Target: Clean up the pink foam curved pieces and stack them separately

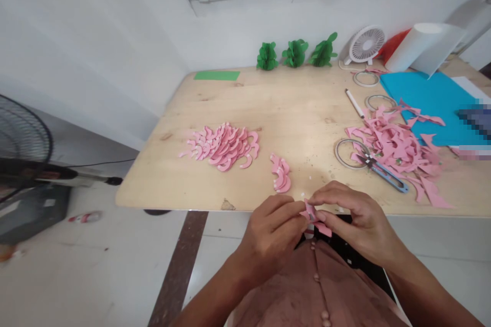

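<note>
Just off the table's front edge, my left hand (273,230) and my right hand (355,219) pinch a pink paper piece (324,229) between them. Its shape is partly covered by my fingers, and a strip of it hangs toward my lap. Beyond my left hand lies a small stack of curved pink paper pieces (282,176) with pale bits at their ends. A larger heap of similar curved pink pieces (226,145) lies farther left on the table.
Pink paper scraps (406,143) spread on the right with tape rolls (366,78), a blue-handled cutter (389,176) and a white marker (355,103). Green paper figures (295,53), a small white fan (367,44) and blue sheets (429,102) stand or lie farther back.
</note>
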The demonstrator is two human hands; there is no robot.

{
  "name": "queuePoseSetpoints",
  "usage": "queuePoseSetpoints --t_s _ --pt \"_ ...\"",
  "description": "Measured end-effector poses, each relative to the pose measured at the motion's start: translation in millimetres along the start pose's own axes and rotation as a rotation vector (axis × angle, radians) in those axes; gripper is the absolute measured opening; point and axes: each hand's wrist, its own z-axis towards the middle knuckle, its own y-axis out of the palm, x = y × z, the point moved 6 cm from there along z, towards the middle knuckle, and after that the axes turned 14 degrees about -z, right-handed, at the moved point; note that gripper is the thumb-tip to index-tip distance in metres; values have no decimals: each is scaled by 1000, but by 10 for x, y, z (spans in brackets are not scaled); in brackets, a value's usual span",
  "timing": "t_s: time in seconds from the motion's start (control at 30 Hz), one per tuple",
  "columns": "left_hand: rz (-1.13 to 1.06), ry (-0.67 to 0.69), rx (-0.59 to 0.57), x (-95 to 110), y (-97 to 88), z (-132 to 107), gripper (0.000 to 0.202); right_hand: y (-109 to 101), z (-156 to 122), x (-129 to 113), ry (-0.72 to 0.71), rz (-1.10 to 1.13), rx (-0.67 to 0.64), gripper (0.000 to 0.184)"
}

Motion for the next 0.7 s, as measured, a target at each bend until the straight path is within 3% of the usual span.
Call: queuePoseSetpoints --t_s 0.27,0.7 --pt "90 58 -24 -4 1 -34 13 -67 10 -129 -172 -264 94 14" --pt "170 127 -74 5 -10 -41 10 -53 34 -208 -316 -381 124 10"
